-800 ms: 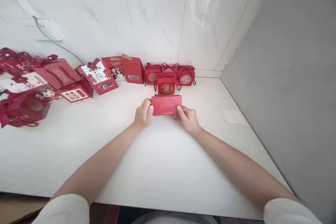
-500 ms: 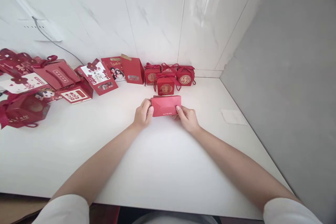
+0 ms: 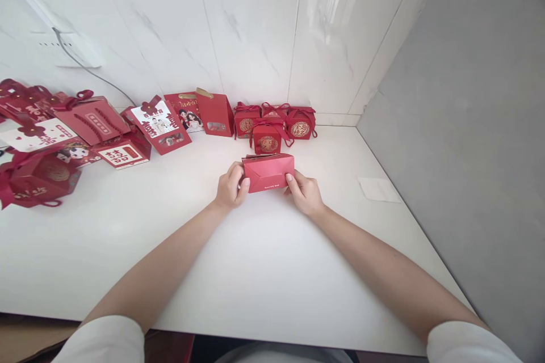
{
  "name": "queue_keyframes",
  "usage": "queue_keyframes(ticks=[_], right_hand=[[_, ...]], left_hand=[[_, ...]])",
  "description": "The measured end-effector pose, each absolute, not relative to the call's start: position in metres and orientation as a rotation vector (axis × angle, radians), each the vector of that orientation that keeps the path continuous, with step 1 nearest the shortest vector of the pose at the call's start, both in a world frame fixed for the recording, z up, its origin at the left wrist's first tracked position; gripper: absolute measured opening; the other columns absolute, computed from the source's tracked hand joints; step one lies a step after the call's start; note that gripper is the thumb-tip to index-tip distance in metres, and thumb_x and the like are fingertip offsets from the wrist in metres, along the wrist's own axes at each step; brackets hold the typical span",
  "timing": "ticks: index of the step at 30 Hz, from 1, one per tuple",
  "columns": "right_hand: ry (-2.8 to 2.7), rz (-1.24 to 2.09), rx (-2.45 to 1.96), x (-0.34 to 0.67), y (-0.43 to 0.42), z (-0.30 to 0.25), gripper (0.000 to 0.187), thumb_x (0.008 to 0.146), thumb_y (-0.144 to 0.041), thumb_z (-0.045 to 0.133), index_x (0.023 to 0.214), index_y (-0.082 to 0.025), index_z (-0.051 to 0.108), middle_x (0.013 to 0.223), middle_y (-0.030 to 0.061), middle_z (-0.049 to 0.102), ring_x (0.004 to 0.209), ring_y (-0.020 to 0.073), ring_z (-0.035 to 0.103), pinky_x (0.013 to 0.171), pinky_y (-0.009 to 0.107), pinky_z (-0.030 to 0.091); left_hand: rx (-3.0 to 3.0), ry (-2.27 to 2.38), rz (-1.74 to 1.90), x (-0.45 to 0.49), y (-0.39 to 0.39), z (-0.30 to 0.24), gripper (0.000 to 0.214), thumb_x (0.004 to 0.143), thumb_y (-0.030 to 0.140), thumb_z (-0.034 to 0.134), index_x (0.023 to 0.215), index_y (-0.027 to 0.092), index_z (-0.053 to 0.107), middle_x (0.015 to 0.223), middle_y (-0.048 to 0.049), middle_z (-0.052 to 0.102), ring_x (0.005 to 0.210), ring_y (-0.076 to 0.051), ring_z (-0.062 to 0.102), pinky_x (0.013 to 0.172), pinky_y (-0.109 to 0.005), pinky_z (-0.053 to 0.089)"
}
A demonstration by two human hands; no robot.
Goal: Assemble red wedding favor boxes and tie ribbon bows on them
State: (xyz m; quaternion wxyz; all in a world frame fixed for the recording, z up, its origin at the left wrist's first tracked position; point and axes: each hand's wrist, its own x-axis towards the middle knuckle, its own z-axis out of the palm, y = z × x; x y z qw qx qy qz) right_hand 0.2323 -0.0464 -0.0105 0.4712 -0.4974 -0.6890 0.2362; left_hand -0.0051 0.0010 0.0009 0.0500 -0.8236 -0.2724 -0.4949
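Observation:
Both hands grip a red paper gift box (image 3: 268, 173) over the middle of the white table, with one broad side carrying folded flaps and small white print facing me. My left hand (image 3: 232, 186) is closed round its left end, thumb at the near edge. At the right end, my right hand (image 3: 304, 190) pinches it, thumb on the printed side and the fingers mostly hidden behind. Just beyond the box stands a small red cube box (image 3: 267, 139) with a ribbon bow and a gold emblem.
Behind are more ribboned cube boxes (image 3: 300, 125) and a red handled bag (image 3: 215, 114) with a clear window. Several red and white gift boxes (image 3: 123, 150) crowd the left. A white paper piece (image 3: 380, 189) lies at right, near the grey partition (image 3: 460, 142).
The red gift box has tilted slightly in my hands, its left end turning a little and its printed edge now slanting. My arms have hardly moved.

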Motion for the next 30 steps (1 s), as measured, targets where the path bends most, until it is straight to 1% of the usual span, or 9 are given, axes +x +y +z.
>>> queue_keyframes(ticks=[4,7,10,14,18,22,25,28,30], right_hand=[[-1.687,0.494,-1.187,0.233,-0.046,-0.013,0.042,0.102,-0.049,0.035,0.114,-0.022,0.064,0.070,0.0014,0.071,0.066,0.0194,0.071,0.068,0.031,0.055],[-1.644,0.432,-1.098,0.232,-0.045,-0.015,0.042,0.102,-0.047,0.035,0.131,-0.025,0.057,0.102,0.0068,0.074,0.088,0.0212,0.072,0.075,0.034,0.059],[-1.616,0.394,-1.020,0.230,-0.044,-0.014,0.045,0.102,-0.043,0.038,0.143,-0.030,0.045,0.139,0.0090,0.057,0.116,0.0232,0.063,0.081,0.035,0.061],[-1.603,0.366,-0.956,0.232,-0.042,-0.008,0.044,0.102,-0.042,0.037,0.143,-0.030,0.045,0.151,0.0085,0.045,0.139,0.0260,0.045,0.107,0.046,0.050],[-1.524,0.556,-0.825,0.234,-0.040,-0.008,0.046,0.101,-0.052,0.030,0.132,-0.024,0.049,0.144,0.0123,0.052,0.131,0.0281,0.053,0.108,0.049,0.046],[-1.421,0.650,-0.929,0.231,-0.039,-0.010,0.038,0.095,-0.055,0.050,0.116,-0.023,0.049,0.127,0.0119,0.062,0.113,0.0255,0.062,0.098,0.045,0.052],[-1.421,0.687,-0.986,0.227,-0.038,-0.011,0.034,0.092,-0.050,0.059,0.110,-0.022,0.049,0.123,0.0116,0.061,0.110,0.0238,0.063,0.096,0.043,0.053],[-1.504,0.687,-0.927,0.225,-0.039,-0.012,0.031,0.092,-0.046,0.059,0.107,-0.023,0.045,0.131,0.0132,0.058,0.110,0.0231,0.064,0.096,0.044,0.054],[-1.523,0.654,-0.893,0.224,-0.042,-0.012,0.037,0.094,-0.046,0.057,0.120,-0.025,0.040,0.143,0.0153,0.050,0.114,0.0234,0.063,0.096,0.045,0.054]], left_hand=[[-2.438,-0.710,-1.471,-0.005,0.000,0.002,0.006,0.091,0.027,0.046,0.089,0.021,0.045,0.090,-0.0081,0.058,0.065,-0.017,0.055,0.052,-0.029,0.043],[-2.368,-0.657,-1.402,-0.003,-0.001,0.003,0.014,0.087,0.027,0.053,0.099,0.020,0.050,0.098,-0.0110,0.061,0.074,-0.020,0.062,0.057,-0.030,0.049],[-2.299,-0.727,-1.363,-0.001,0.000,0.002,0.028,0.084,0.026,0.061,0.110,0.018,0.053,0.106,-0.0136,0.063,0.088,-0.024,0.066,0.065,-0.032,0.054],[-2.314,-0.886,-1.280,-0.003,0.005,0.000,0.021,0.086,0.024,0.060,0.106,0.019,0.060,0.109,-0.0138,0.065,0.093,-0.025,0.066,0.076,-0.037,0.055],[-2.342,-0.920,-1.157,-0.005,0.010,0.000,0.014,0.086,0.019,0.058,0.097,0.020,0.066,0.111,-0.0128,0.068,0.094,-0.025,0.063,0.078,-0.039,0.053],[-2.451,-0.922,-1.223,-0.003,0.010,0.001,0.018,0.086,0.010,0.050,0.086,0.020,0.065,0.116,-0.0113,0.069,0.099,-0.024,0.063,0.083,-0.040,0.051],[-2.521,-1.014,-1.445,-0.002,0.009,-0.001,0.021,0.087,0.008,0.044,0.077,0.020,0.058,0.100,-0.0081,0.071,0.093,-0.022,0.064,0.080,-0.038,0.050],[-2.436,-1.219,-1.809,-0.001,0.006,-0.001,0.015,0.095,0.021,0.043,0.089,0.020,0.056,0.090,-0.0057,0.066,0.086,-0.020,0.064,0.078,-0.035,0.050],[-2.340,-1.240,-1.985,0.001,0.003,0.002,0.022,0.098,0.036,0.042,0.106,0.020,0.055,0.100,-0.0088,0.064,0.094,-0.021,0.063,0.084,-0.038,0.051]])
